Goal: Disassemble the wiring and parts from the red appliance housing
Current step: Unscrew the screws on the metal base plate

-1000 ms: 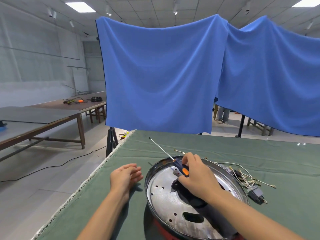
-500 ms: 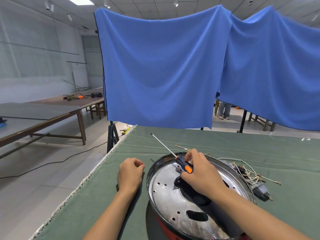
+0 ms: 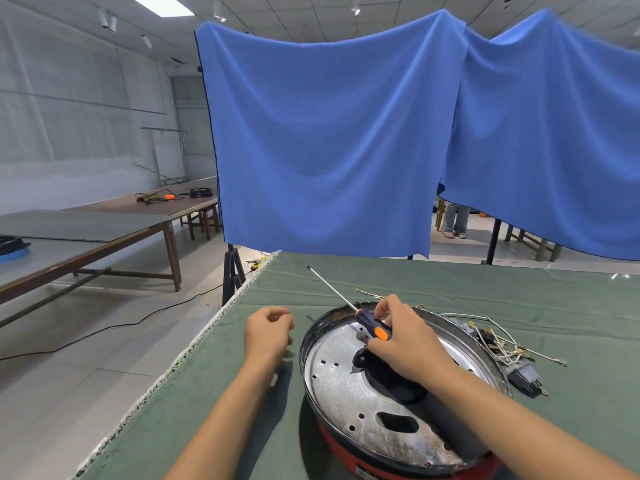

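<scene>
The red appliance housing (image 3: 346,455) lies on the green cloth with its round metal plate (image 3: 339,386) facing up. My right hand (image 3: 405,341) rests over the plate's dark centre opening and grips a screwdriver (image 3: 370,325) with a dark blue and orange handle; its long shaft points up and left past the rim. My left hand (image 3: 268,332) sits on the cloth just left of the housing, fingers curled, and whether it holds something small is hidden. A bundle of loose wires (image 3: 502,344) and a dark switch part (image 3: 524,377) lie to the right.
The green cloth table (image 3: 450,282) ends at a frayed left edge with floor below. Blue curtains (image 3: 329,143) hang behind it. A tripod leg (image 3: 230,271) and a black cable (image 3: 121,327) are on the floor at left, beside long wooden tables (image 3: 86,233). A person's legs (image 3: 455,220) stand behind the curtains.
My left hand has curled its fingers and moved a little toward the housing. My right hand with the screwdriver has stayed over the plate.
</scene>
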